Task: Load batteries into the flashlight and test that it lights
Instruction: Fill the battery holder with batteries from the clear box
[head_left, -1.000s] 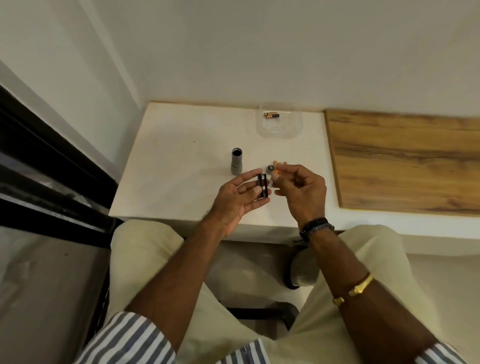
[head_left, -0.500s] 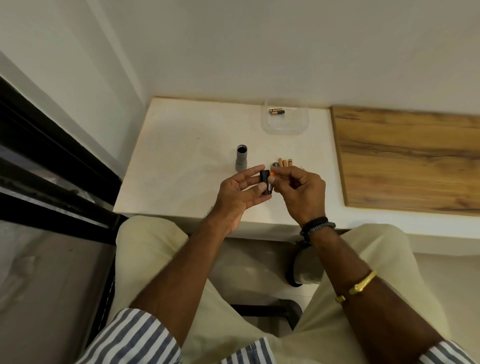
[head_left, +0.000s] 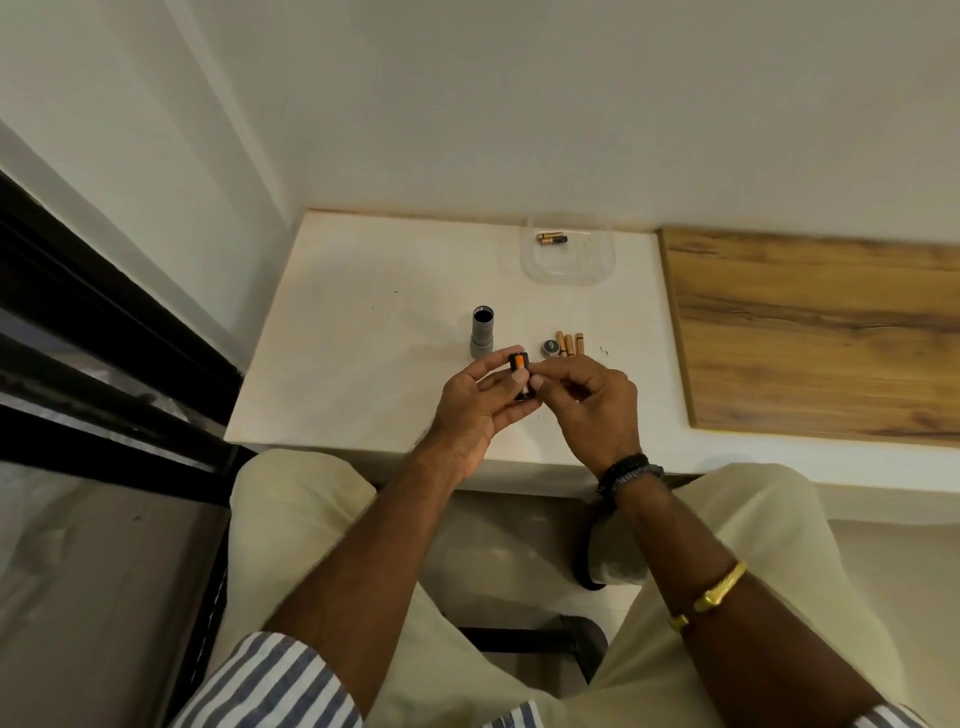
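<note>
Sitting at the white desk (head_left: 363, 322), the person keeps everything for the job within easy reach, and the parts look laid out in the order they will be needed. A clear plastic tub (head_left: 569, 275) stands at the back by the wall and holds what looks like two small batteries (head_left: 551, 239) lying together (probably spares, being well apart from the work). The grey flashlight body (head_left: 482, 338) stands upright on its head with the open end up, which would let the loaded holder drop straight in. Just to its right lie the round end cap (head_left: 549, 348) and three loose batteries (head_left: 569, 344) side by side, touching or nearly so.

In front of these, the left hand (head_left: 475, 410) is closed around a black battery holder (head_left: 521, 375), steadying it. The right hand (head_left: 592, 402), its fingers curled, presses a fingertip against an orange battery seated in the holder. My guess is that loading is only partly done, since three cells wait on the desk.
</note>
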